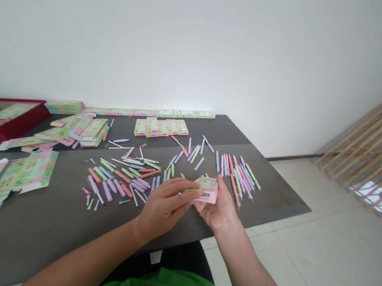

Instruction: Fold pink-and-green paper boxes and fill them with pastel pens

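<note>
Both hands meet over the near edge of a dark grey table (45, 218). My right hand (220, 207) grips a small pink and green box (208, 189) from below and behind. My left hand (165, 205) is closed on the box's left end, fingers laid over its top. Many pastel pens (120, 178) in pink, purple, green and blue lie scattered on the table just beyond the hands. A tidier row of pens (238, 172) lies to the right of the box.
Flat unfolded box blanks (16, 172) lie in heaps at the left. Finished small boxes (161, 127) stand in rows near the far edge. A red tray (23, 118) sits far left. A wooden slat rack (378, 147) leans at the right over a tiled floor.
</note>
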Motion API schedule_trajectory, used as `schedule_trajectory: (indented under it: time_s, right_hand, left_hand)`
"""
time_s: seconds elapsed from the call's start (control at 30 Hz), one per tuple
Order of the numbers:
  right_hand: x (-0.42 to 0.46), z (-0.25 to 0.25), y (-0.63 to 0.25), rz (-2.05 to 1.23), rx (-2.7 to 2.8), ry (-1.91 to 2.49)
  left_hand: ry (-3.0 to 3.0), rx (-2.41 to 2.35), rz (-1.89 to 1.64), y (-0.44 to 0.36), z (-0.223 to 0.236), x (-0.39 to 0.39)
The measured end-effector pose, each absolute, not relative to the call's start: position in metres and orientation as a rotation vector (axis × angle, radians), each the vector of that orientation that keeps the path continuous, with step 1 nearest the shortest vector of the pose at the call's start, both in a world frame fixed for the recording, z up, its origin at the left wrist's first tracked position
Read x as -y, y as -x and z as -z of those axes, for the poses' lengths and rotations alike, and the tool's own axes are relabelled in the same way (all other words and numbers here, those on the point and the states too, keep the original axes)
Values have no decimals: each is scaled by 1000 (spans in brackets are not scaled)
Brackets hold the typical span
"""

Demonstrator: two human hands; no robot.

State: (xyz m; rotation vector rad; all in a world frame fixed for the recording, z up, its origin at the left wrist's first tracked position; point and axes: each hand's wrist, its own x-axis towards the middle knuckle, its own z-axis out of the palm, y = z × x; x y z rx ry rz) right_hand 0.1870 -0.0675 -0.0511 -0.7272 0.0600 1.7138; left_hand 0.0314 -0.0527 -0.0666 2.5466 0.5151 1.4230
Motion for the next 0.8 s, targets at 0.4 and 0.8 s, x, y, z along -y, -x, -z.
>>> schedule_trajectory:
  time_s: [0.4, 0.8]
  right_hand:
    - [67, 53, -184, -1693, -51, 778]
    - [65, 51, -183, -1635, -106, 813]
  left_hand:
    - [-2488, -605, -1408, -29, 65, 50]
    - [-2980, -501, -1387, -20, 85, 51]
